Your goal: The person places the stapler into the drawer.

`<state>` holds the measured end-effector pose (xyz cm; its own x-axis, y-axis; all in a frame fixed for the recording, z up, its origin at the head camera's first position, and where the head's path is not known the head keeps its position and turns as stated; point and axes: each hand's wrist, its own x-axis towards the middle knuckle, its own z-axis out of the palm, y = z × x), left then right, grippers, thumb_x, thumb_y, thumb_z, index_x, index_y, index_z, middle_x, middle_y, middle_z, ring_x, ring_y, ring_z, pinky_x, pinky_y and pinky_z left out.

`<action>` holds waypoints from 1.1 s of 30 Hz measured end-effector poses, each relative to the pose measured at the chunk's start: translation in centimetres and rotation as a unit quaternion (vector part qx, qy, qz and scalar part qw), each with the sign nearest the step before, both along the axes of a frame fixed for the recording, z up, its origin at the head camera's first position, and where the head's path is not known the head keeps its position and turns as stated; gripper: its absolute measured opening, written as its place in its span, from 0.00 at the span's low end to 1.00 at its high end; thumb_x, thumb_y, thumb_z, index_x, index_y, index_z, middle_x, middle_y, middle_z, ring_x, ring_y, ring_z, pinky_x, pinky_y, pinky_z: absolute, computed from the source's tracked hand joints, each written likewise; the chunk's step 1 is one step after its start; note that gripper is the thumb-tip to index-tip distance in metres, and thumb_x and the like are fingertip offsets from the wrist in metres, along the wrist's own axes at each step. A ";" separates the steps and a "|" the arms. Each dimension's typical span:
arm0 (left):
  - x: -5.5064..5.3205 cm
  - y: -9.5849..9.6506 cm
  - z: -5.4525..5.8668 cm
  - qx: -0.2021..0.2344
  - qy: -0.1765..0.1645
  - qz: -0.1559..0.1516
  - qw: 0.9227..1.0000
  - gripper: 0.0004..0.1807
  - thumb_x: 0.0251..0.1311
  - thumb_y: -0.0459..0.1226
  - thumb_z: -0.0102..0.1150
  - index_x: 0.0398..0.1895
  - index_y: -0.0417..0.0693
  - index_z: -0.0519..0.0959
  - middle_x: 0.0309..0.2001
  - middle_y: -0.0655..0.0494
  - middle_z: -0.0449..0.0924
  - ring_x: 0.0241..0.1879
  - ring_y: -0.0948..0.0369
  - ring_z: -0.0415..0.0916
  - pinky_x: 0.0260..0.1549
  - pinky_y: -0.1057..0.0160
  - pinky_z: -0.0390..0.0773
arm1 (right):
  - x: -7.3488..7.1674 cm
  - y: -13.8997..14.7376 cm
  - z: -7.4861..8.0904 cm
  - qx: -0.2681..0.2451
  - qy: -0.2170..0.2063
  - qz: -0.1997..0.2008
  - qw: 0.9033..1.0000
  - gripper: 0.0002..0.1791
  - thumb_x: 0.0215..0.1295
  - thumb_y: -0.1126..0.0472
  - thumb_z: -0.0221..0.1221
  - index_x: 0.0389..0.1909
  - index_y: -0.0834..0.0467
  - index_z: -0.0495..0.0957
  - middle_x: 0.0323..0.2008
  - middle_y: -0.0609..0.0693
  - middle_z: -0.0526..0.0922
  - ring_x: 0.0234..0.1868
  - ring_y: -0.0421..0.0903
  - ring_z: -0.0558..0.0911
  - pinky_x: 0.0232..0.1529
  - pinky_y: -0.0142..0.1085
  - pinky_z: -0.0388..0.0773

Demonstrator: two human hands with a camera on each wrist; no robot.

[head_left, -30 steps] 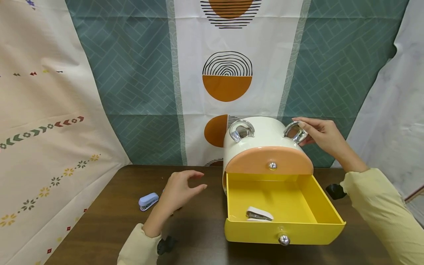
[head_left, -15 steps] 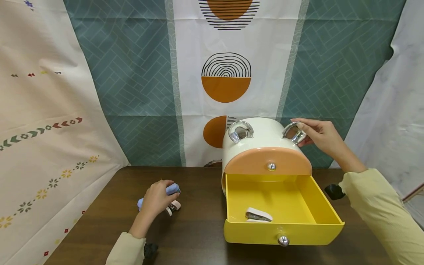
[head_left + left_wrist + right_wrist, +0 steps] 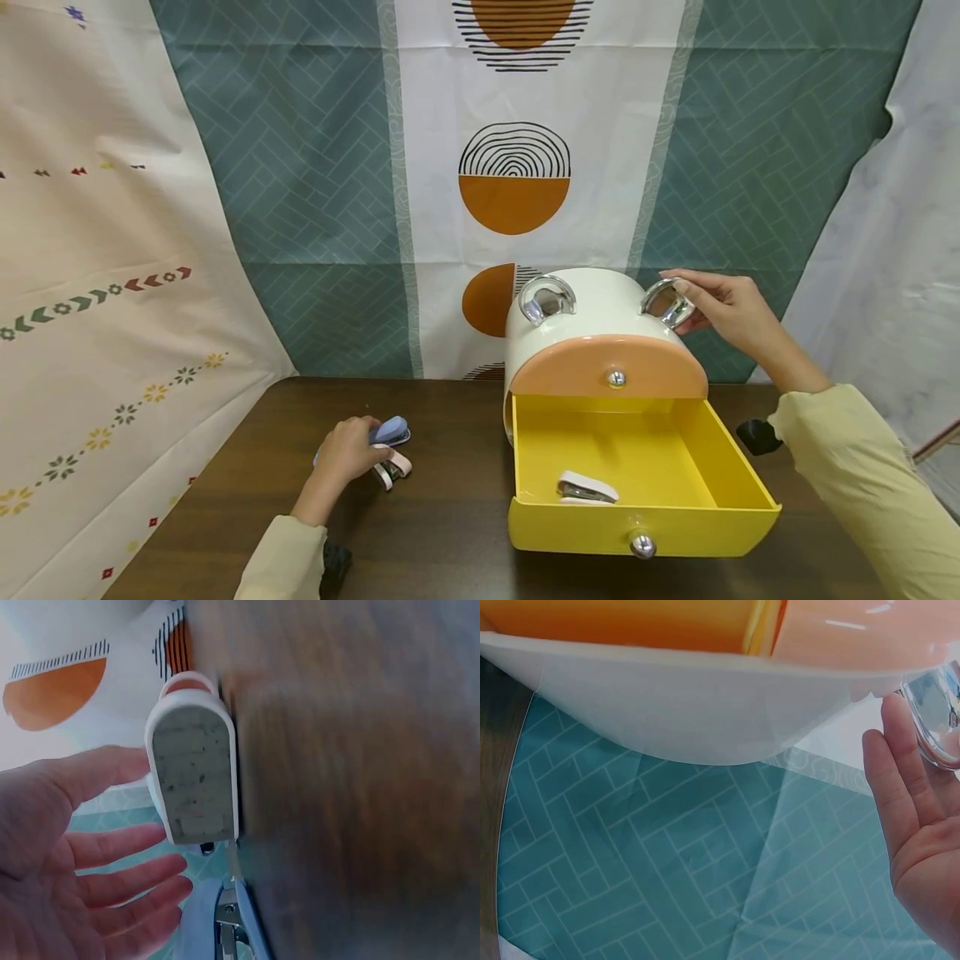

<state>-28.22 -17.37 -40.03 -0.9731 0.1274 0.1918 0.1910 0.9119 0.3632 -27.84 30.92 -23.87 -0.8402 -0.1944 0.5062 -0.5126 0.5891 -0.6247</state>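
My left hand (image 3: 347, 450) reaches low over the table, fingers fairly straight, thumb and index tips right at the edge of a pink-and-white stapler (image 3: 393, 467). The left wrist view shows that stapler's grey base (image 3: 193, 776) facing the camera. Just behind it lies a light-blue stapler (image 3: 390, 430); a bit of another blue one shows past the hand. My right hand (image 3: 727, 312) pinches the right chrome ring handle (image 3: 670, 304) atop a white rounded drawer box (image 3: 600, 300). Its yellow drawer (image 3: 645, 529) is pulled out, with a white stapler (image 3: 587, 487) inside at the front left.
A closed peach drawer (image 3: 570, 367) with a round knob sits above the yellow one. The left ring handle (image 3: 547, 298) stands free. Patterned cloth (image 3: 315, 208) hangs behind the dark wooden table (image 3: 450, 517).
My left hand has moved left and down from beside the drawer box to the staplers on the table. My right hand stays on the ring handle.
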 end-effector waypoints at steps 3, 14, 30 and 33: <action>-0.1 0.0 0.1 -0.003 -0.009 0.010 1.000 0.23 0.41 0.40 0.68 0.41 0.35 0.79 0.37 0.43 0.80 0.35 0.49 0.76 0.33 0.49 0.74 | 0.2 0.0 0.1 -0.001 0.000 0.002 1.000 0.21 0.68 0.59 0.48 0.59 0.63 0.69 0.28 0.37 0.79 0.22 0.40 0.81 0.28 0.27 0.77; -0.6 0.6 0.2 0.009 -0.027 0.008 1.000 0.27 0.41 0.45 0.69 0.41 0.34 0.75 0.34 0.45 0.78 0.32 0.50 0.75 0.33 0.50 0.73 | 0.1 0.0 0.2 -0.009 -0.003 0.007 1.000 0.21 0.68 0.60 0.49 0.59 0.63 0.68 0.28 0.37 0.79 0.22 0.40 0.81 0.28 0.27 0.77; -1.9 1.3 -0.3 -0.029 -0.022 0.002 0.999 0.17 0.45 0.36 0.65 0.39 0.36 0.78 0.36 0.42 0.79 0.35 0.47 0.76 0.35 0.48 0.73 | 0.0 0.0 -0.1 -0.006 -0.001 0.003 1.000 0.21 0.67 0.60 0.49 0.59 0.64 0.68 0.28 0.36 0.79 0.22 0.40 0.81 0.28 0.27 0.77; -1.9 1.4 -0.2 -0.027 -0.025 0.005 0.999 0.15 0.46 0.36 0.65 0.37 0.38 0.80 0.34 0.43 0.80 0.31 0.50 0.76 0.31 0.50 0.73 | -0.1 0.0 -0.1 -0.007 0.000 0.005 1.000 0.21 0.67 0.60 0.49 0.59 0.63 0.68 0.28 0.37 0.79 0.22 0.40 0.81 0.28 0.27 0.77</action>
